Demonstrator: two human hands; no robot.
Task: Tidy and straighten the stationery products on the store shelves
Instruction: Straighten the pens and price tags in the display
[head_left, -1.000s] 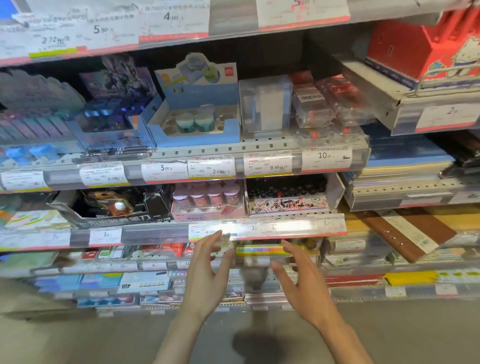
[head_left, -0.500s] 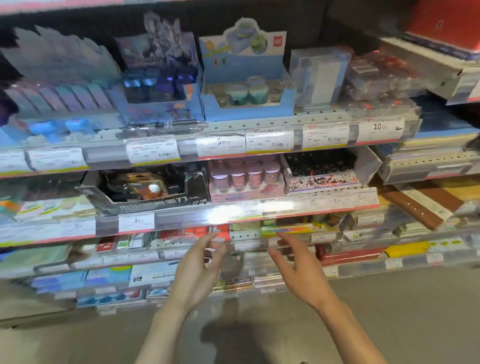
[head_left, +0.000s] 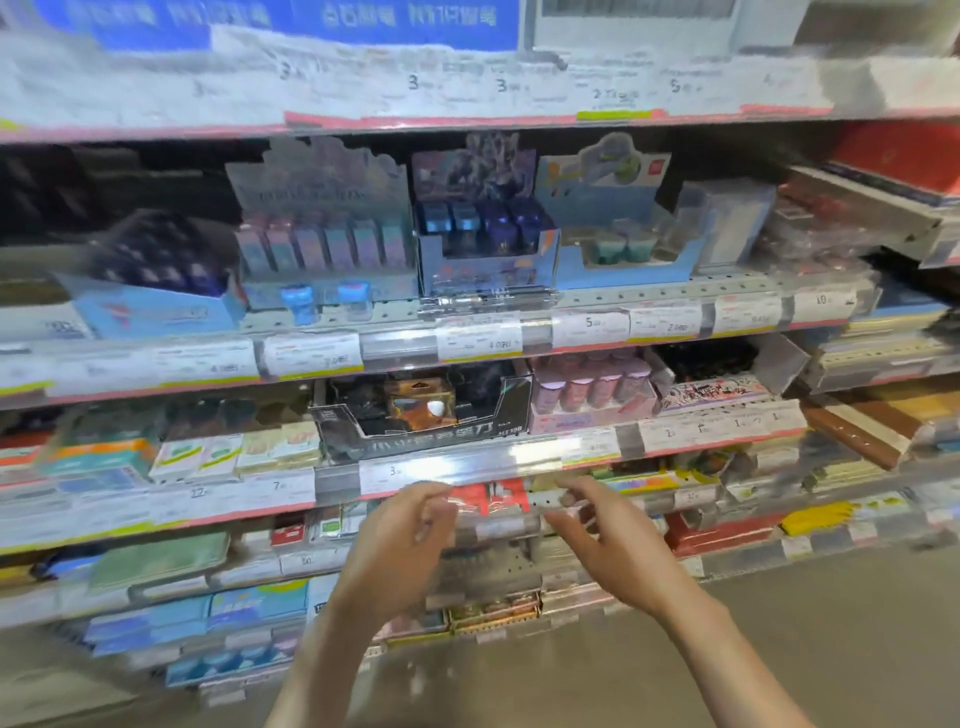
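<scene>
Reaching toward shelf rail (head_left: 467, 467): left hand (head_left: 400, 551) and right hand (head_left: 613, 551), fingers loosely spread, grasping nothing; red packet (head_left: 493, 496) between them, under rail; black box (head_left: 426, 415) above; picture blurred

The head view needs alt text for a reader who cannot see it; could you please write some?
Two bare hands, the left hand and right hand, reach empty toward red packets on a lower stationery shelf. Above sit a black display box and pink tubs, behind price labels.
</scene>
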